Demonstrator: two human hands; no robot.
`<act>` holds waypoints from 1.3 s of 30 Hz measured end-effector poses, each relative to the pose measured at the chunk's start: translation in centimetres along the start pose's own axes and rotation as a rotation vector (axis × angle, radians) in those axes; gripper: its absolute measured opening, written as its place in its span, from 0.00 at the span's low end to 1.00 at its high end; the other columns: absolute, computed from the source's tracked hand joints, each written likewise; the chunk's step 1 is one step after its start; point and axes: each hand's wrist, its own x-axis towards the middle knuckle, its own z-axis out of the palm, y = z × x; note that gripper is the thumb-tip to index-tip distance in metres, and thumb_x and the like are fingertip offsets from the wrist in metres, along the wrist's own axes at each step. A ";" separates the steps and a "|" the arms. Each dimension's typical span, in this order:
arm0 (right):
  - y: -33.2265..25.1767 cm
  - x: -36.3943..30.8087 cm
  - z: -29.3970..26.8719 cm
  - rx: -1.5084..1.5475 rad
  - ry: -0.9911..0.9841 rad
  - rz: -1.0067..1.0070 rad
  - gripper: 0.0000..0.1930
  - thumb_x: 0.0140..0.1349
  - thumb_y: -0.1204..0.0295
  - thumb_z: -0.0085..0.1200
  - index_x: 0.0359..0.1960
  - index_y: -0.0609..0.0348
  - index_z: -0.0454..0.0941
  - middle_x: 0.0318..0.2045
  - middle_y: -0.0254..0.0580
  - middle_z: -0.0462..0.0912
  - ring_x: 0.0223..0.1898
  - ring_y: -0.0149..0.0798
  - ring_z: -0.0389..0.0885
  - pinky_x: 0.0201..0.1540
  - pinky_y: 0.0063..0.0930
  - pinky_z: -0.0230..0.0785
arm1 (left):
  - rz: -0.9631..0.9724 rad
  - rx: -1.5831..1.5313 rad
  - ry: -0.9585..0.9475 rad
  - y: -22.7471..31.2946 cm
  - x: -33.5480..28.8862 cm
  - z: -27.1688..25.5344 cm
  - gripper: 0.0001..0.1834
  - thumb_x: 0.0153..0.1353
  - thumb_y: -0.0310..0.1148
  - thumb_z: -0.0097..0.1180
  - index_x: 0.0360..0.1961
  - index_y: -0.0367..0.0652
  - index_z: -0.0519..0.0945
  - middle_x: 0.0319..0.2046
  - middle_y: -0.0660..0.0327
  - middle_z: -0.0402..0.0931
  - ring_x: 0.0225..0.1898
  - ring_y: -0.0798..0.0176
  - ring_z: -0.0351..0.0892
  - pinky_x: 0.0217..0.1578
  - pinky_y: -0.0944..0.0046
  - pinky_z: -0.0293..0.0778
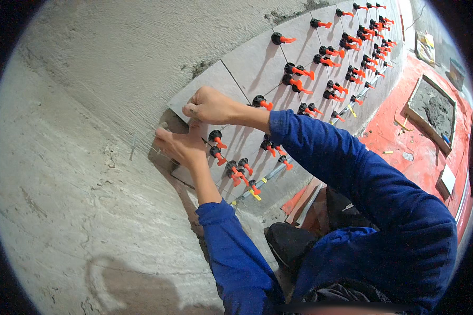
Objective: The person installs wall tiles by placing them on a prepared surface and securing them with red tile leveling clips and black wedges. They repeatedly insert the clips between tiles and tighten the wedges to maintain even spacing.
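Note:
Pale grey tiles (205, 84) cover part of the wall, and both my hands are at their left end, beside a dark, untiled gap (177, 122). My right hand (211, 106) is closed, its fingers curled over the lower edge of the upper left tile. Just below, my left hand (181, 145) has bent fingers close to the gap, with its thumb up near the right hand. What either hand pinches is too small or hidden. A black and red tile levelling clip (216, 138) stands out of a joint right of my left hand.
Many more levelling clips (298, 71) stick out along the joints. Bare rough plaster (89, 173) lies to the left. At the right, a mortar tray (419, 107) with grey mortar rests on red sheeting (386, 126), near a stack of pale pieces (446, 182).

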 end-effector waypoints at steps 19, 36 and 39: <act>1.1 0.5 -0.7 -0.057 0.077 0.014 0.17 0.57 0.64 0.53 0.25 0.72 0.79 0.16 0.61 0.74 0.19 0.46 0.76 0.28 0.42 0.69 | -0.084 -0.035 -0.007 -0.9 0.4 1.0 0.37 0.45 0.34 0.75 0.48 0.34 0.61 0.48 0.45 0.62 0.50 0.36 0.71 0.45 0.39 0.70; -1.8 -2.1 -2.4 -0.809 0.361 -1.052 0.16 0.49 0.63 0.65 0.39 0.50 0.76 0.37 0.39 0.74 0.40 0.42 0.73 0.40 0.33 0.63 | 0.098 -0.063 0.070 -1.3 0.1 0.9 0.39 0.45 0.43 0.73 0.48 0.30 0.62 0.47 0.40 0.62 0.50 0.35 0.69 0.47 0.42 0.70; -2.0 -1.7 -1.6 -0.669 0.262 -1.135 0.13 0.53 0.61 0.61 0.36 0.51 0.74 0.31 0.38 0.70 0.35 0.42 0.71 0.37 0.35 0.63 | 0.260 0.020 0.132 -2.4 0.3 1.3 0.37 0.48 0.46 0.69 0.47 0.31 0.63 0.45 0.41 0.62 0.48 0.35 0.70 0.46 0.42 0.71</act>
